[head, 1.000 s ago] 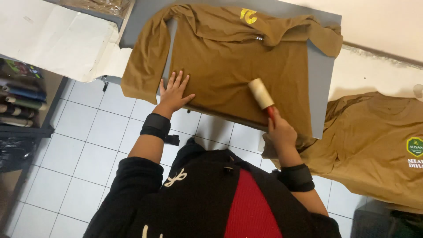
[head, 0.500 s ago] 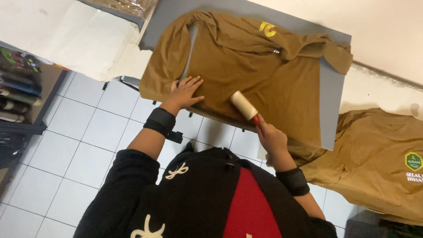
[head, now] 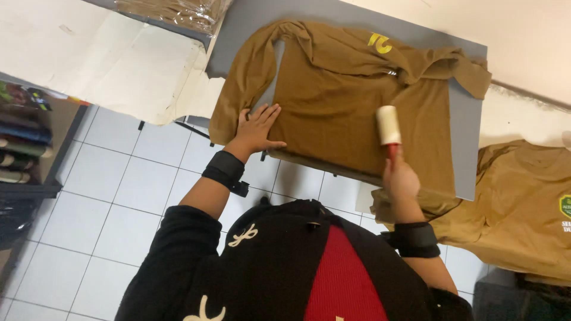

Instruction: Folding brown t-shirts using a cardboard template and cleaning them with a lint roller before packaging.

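Observation:
A brown long-sleeved shirt [head: 333, 101] with a yellow mark near its collar lies spread on a grey board [head: 464, 148]. My left hand [head: 257, 128] rests flat, fingers apart, on the shirt's lower left edge. My right hand [head: 399, 178] grips the red handle of a lint roller [head: 388, 126], whose pale roll stands upright on the shirt's right half. Both wrists wear black bands.
More brown shirts [head: 523, 202] with a green badge lie piled at the right. Large sheets of white paper [head: 101, 59] cover a table at the left. A bagged stack of brown cloth [head: 172, 12] sits at the top. White floor tiles [head: 107, 196] lie below, with shelves [head: 24, 142] at the far left.
The roller has moved to the right and up across the shirt, now standing more upright. My left hand stays flat on the shirt's lower left edge.

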